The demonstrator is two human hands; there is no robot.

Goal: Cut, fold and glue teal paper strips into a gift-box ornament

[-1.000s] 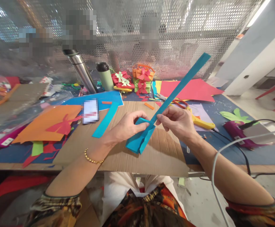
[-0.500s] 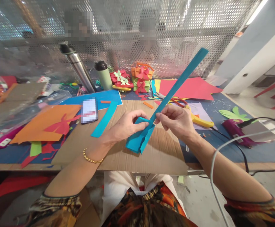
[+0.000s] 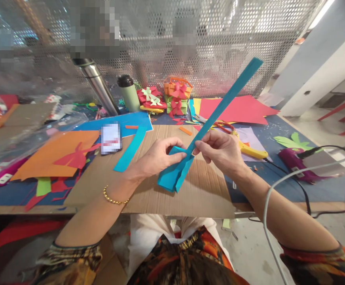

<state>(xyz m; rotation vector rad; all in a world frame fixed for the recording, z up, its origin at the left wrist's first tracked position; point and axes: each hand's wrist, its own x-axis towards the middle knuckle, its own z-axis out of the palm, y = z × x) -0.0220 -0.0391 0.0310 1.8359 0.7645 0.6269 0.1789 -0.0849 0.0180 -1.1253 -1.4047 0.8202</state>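
Observation:
Above a sheet of brown cardboard (image 3: 196, 194), both hands work a piece of teal paper. My left hand (image 3: 157, 158) pinches the folded teal paper piece (image 3: 169, 178) at its upper corner. My right hand (image 3: 220, 152) grips a long teal paper strip (image 3: 226, 99), which runs from the folded piece up and to the right, its far end in the air. A second teal strip (image 3: 131, 149) lies flat on the cardboard, left of my left hand.
Scissors with yellow and orange handles (image 3: 243, 146) and a purple glue gun (image 3: 297, 164) with a black cable lie to the right. Orange paper (image 3: 56, 154), a phone (image 3: 111, 137), two flasks (image 3: 129, 93) and paper gift boxes (image 3: 177, 97) stand behind. People sit beyond the mesh screen.
The hands and the strip have barely moved; the view has shifted slightly, and the strip's free end stands a little higher and steeper than a second ago.

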